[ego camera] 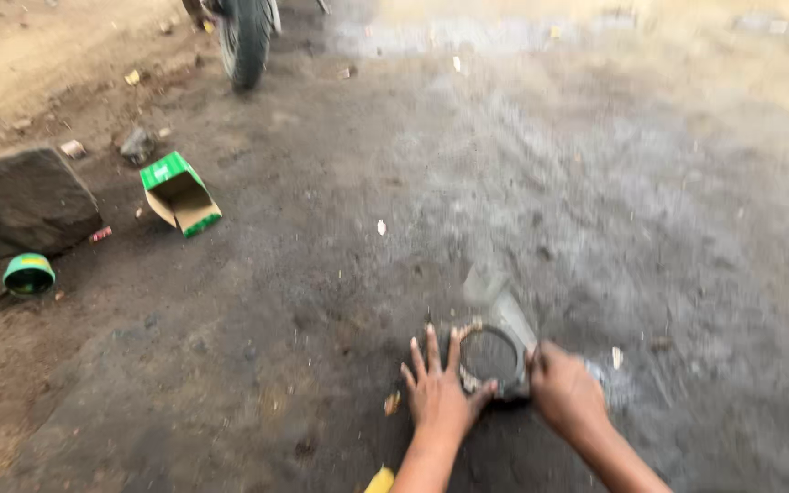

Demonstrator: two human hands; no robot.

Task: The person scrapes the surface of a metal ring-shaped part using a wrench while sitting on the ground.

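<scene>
Left hand rests with fingers spread flat on the ground, thumb touching the dark metal ring. Right hand fingers clamp the ring's opposite edge; ring lies between both hands.

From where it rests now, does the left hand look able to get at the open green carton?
Probably not without moving: the left hand rests by the round metal ring, while the green carton lies far off across bare ground, nothing between.
</scene>
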